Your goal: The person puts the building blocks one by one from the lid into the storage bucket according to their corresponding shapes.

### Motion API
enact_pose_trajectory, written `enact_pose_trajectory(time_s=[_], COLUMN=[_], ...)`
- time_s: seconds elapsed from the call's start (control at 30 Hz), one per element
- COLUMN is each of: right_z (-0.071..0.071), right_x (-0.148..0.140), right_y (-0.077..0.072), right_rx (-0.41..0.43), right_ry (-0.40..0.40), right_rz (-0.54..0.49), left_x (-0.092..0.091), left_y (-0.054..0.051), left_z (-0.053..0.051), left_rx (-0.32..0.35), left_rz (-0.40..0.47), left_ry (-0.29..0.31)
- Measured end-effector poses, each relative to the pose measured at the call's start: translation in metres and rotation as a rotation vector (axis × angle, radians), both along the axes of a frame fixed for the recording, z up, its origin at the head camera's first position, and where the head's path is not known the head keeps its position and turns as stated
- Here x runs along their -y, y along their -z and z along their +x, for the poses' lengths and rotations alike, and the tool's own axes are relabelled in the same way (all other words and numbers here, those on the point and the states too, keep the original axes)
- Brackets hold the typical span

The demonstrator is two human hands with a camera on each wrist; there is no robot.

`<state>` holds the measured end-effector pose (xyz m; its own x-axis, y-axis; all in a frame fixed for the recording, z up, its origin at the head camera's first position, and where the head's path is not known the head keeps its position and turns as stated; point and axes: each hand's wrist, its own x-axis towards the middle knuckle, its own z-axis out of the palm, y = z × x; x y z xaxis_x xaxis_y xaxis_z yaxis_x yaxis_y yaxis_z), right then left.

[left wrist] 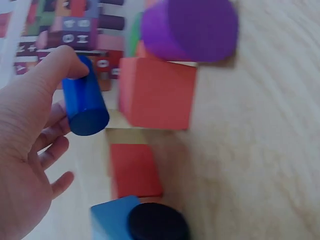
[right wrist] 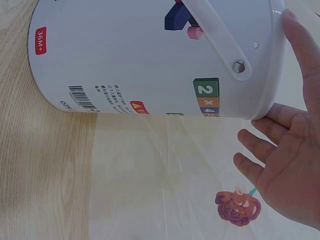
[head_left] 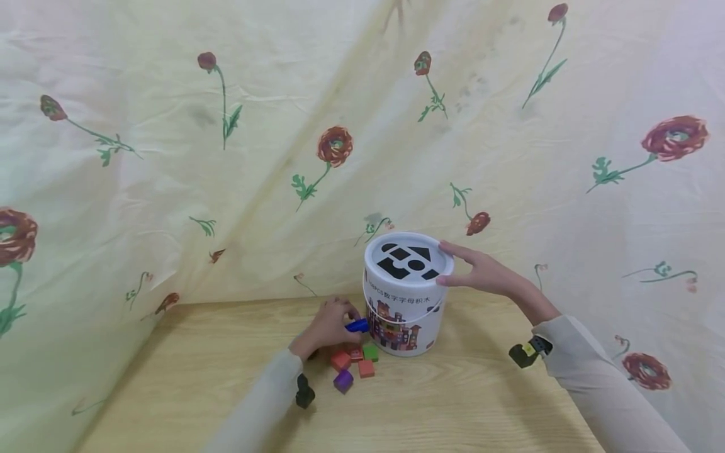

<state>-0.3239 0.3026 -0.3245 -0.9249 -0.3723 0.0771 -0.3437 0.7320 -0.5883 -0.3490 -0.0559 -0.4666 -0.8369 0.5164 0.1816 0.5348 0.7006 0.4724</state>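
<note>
A blue cylinder (head_left: 357, 325) (left wrist: 85, 102) is pinched between the thumb and fingers of the left hand (head_left: 331, 324) (left wrist: 30, 135), beside the lower wall of a white bucket (head_left: 404, 314) (right wrist: 135, 60). The bucket stands upright, its lid (head_left: 409, 257) on, with black shape cut-outs or prints. At the lid's right rim, the thumb and fingers of the right hand (head_left: 481, 270) (right wrist: 295, 135) touch the edge; its other fingers are spread. Near the left hand lie red blocks (head_left: 341, 360) (left wrist: 160, 95), a green block (head_left: 370, 352) and a purple block (head_left: 343, 381) (left wrist: 200, 30).
In the left wrist view a light blue block (left wrist: 112, 220) and a dark round-topped piece (left wrist: 157, 222) lie near a red block. Behind the wooden table (head_left: 453, 402) hangs a floral cloth (head_left: 255, 157). The bucket's white handle (right wrist: 220, 37) hangs along its side.
</note>
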Motion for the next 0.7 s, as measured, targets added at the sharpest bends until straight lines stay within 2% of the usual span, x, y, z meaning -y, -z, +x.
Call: enact_pose_trajectory(time_s=[0.17,0.27,0.53,0.7], right_z=[0.001,0.0,0.0,0.0], right_x=[0.001,0.001,0.0,0.0], right_y=[-0.001,-0.002,-0.001,0.0], right_rx=[0.004,0.001,-0.006,-0.008], right_ry=[0.001,0.0,0.002,0.001], right_rz=[0.007,0.005,0.01,0.004], left_x=[0.006,0.008,0.011,0.019], left_y=[-0.014,-0.025,-0.054,-0.079], left_z=[0.002,0.004,0.01,0.012], left_rx=[0.114,0.144,0.043,0.07], left_rz=[0.056,0.107,0.213,0.342], left_ry=[-0.013,-0.006,0.022,0.07])
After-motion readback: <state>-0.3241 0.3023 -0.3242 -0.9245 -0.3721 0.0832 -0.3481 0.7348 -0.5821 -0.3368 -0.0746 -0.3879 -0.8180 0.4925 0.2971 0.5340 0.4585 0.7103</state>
